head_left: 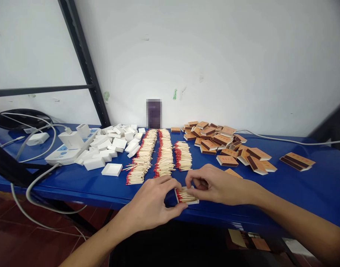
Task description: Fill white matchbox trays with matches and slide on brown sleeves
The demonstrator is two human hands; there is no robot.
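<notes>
inward, left hand (pixel 156 202) opposite right hand (pixel 216 185), tray (pixel 193 202) between

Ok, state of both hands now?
Left hand: closed, holding the white tray.
Right hand: curled over the matches inside; whether it grips any can't be told.

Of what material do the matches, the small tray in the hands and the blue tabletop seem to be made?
Matches: probably wood, matte; pale, straight sticks with red tips.
Small tray: likely cardboard, matte white, with thin walls.
Blue tabletop: glossy, showing reflections; perhaps painted metal, or laminate.
</notes>
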